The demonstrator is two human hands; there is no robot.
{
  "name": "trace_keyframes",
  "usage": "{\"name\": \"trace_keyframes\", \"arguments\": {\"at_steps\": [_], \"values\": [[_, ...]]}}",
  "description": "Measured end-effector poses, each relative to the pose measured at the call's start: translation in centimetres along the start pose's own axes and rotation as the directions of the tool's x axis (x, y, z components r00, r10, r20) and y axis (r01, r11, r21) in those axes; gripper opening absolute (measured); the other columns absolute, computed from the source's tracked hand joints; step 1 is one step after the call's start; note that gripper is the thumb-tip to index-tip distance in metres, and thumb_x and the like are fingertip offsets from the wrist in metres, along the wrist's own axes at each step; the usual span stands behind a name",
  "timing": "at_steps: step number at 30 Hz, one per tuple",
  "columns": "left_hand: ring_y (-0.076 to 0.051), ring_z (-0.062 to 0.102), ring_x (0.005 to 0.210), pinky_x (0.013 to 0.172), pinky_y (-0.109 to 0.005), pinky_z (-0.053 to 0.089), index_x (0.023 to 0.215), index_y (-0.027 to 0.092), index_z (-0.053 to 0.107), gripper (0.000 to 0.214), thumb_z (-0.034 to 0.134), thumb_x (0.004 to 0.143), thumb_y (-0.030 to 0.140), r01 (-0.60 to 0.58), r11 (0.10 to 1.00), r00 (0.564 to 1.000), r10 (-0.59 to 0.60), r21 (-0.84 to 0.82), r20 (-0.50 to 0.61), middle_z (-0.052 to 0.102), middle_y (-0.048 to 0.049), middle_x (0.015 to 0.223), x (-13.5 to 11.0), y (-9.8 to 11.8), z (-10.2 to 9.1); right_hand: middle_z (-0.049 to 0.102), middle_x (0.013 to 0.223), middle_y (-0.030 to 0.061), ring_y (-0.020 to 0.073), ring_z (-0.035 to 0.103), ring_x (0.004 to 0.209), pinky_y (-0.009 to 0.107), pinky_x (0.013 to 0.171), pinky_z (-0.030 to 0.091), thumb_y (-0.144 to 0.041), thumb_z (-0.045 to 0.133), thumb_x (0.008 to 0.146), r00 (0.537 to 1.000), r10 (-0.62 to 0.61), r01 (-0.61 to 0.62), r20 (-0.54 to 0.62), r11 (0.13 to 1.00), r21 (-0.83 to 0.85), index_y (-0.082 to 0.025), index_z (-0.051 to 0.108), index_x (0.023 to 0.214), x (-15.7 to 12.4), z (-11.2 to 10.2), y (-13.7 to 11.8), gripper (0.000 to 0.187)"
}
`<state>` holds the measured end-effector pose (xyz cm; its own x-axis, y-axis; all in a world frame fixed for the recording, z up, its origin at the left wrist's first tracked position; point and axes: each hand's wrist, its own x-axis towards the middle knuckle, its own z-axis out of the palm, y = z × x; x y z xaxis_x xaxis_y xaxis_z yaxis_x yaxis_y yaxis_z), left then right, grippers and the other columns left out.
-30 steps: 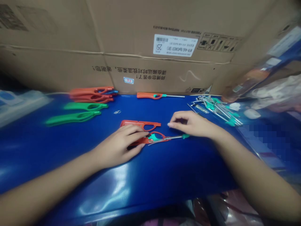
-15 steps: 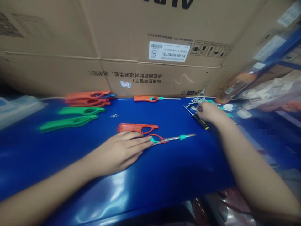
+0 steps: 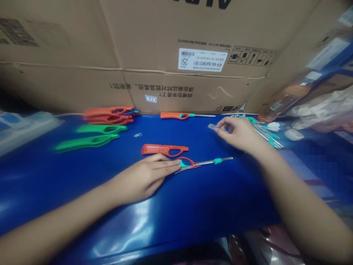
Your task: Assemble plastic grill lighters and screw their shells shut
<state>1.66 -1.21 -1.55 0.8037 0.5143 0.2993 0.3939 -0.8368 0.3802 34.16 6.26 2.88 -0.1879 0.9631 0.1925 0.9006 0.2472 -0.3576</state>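
At centre frame our left hand (image 3: 146, 176) lies flat, fingers stretched open, pinning the orange lighter body (image 3: 189, 162) to the blue table (image 3: 193, 209). Its metal tube (image 3: 205, 162) points right. Right of centre, our right hand (image 3: 238, 134) pinches a small clear part (image 3: 212, 127). We judge the lighter light, stiff and slippery, best held by its handle.

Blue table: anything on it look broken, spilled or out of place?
Only the orange lighter under the left hand: it looks open, its other shell half lying apart behind it. The right hand pinches a clear piece. Nothing looks spilled.
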Motion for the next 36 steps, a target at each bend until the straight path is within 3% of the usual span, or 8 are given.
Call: {"name": "trace_keyframes", "arguments": {"at_steps": [4,11,16,20,23,27,31,36], "values": [[-0.02,0.065,0.116,0.1,-0.039,0.057,0.141,0.022,0.058,0.045,0.05,0.098,0.011,0.047,0.994,0.991,-0.059,-0.099,-0.118,0.069,-0.0091,0.132,0.2,0.3,0.8,0.064,0.071,0.0003,0.0118,0.046,0.055,0.025,0.052,0.036,-0.041,0.062,0.091,0.982,-0.187,0.16,0.035,0.909,0.385,-0.019,0.071,0.095,-2.8,2.6,-5.0,0.024],[-0.027,0.068,0.115,0.099,-0.044,0.057,0.129,0.017,0.065,0.043,0.066,0.086,0.022,0.24,0.968,0.88,-0.247,-0.068,-0.406,0.072,-0.0124,0.125,0.2,1.0,0.3,0.071,0.09,0.0059,0.0165,0.063,0.079,0.028,0.07,0.045,-0.025,0.057,0.095,0.846,-0.533,0.522,-0.036,0.811,0.264,-0.018,0.068,0.099,-5.3,3.8,-7.8,0.014],[-0.022,0.069,0.103,0.094,-0.037,0.057,0.127,0.014,0.063,0.036,0.068,0.093,0.024,0.099,0.993,0.947,-0.114,-0.062,-0.299,0.074,-0.0111,0.111,0.3,1.4,0.5,0.075,0.098,0.0046,0.0172,0.067,0.09,0.029,0.081,0.049,-0.031,0.059,0.099,0.758,-0.652,0.622,-0.011,0.718,0.312,-0.02,0.068,0.104,-5.4,4.6,-7.8,0.016],[-0.018,0.069,0.092,0.085,-0.033,0.056,0.122,0.016,0.066,0.026,0.06,0.098,0.018,0.07,0.994,0.963,-0.089,-0.082,-0.256,0.074,-0.0082,0.102,0.1,1.0,0.5,0.073,0.101,0.0052,0.0179,0.067,0.093,0.03,0.081,0.049,-0.037,0.064,0.096,0.779,-0.627,0.597,-0.002,0.741,0.306,-0.02,0.063,0.108,-5.5,4.5,-7.9,0.021],[-0.019,0.069,0.092,0.085,-0.034,0.055,0.117,0.017,0.068,0.021,0.059,0.098,0.018,0.124,0.988,0.956,-0.143,-0.09,-0.257,0.075,-0.0078,0.103,-0.1,0.7,0.2,0.069,0.103,0.0062,0.0186,0.064,0.092,0.03,0.078,0.049,-0.038,0.07,0.09,0.824,-0.566,0.533,0.026,0.79,0.303,-0.021,0.059,0.106,-5.4,4.1,-7.6,0.026],[-0.017,0.07,0.086,0.079,-0.029,0.056,0.112,0.018,0.071,0.018,0.06,0.097,0.021,0.209,0.964,0.93,-0.248,-0.164,-0.27,0.077,-0.0058,0.102,-0.2,0.9,0.1,0.066,0.101,0.0047,0.0166,0.063,0.088,0.028,0.075,0.048,-0.028,0.062,0.093,0.812,-0.576,0.523,0.092,0.789,0.322,-0.023,0.059,0.106,-5.1,4.0,-7.0,0.014],[-0.011,0.067,0.07,0.065,-0.02,0.053,0.106,0.019,0.072,0.015,0.062,0.095,0.021,0.266,0.933,0.908,-0.327,-0.241,-0.263,0.077,-0.0014,0.094,-0.2,1.1,0.1,0.063,0.096,0.0024,0.0138,0.06,0.079,0.026,0.069,0.046,-0.026,0.064,0.091,0.853,-0.516,0.464,0.077,0.818,0.339,-0.022,0.054,0.114,-5.1,4.1,-6.9,0.025],[-0.007,0.057,0.055,0.052,-0.018,0.045,0.101,0.016,0.069,0.012,0.063,0.093,0.023,0.329,0.905,0.867,-0.402,-0.268,-0.295,0.073,-0.0001,0.083,-0.3,1.0,-0.2,0.064,0.108,0.0054,0.0182,0.061,0.096,0.03,0.077,0.047,-0.026,0.058,0.096,0.716,-0.66,0.615,0.228,0.751,0.24,-0.021,0.06,0.106,-5.1,4.1,-6.9,0.011]]}}
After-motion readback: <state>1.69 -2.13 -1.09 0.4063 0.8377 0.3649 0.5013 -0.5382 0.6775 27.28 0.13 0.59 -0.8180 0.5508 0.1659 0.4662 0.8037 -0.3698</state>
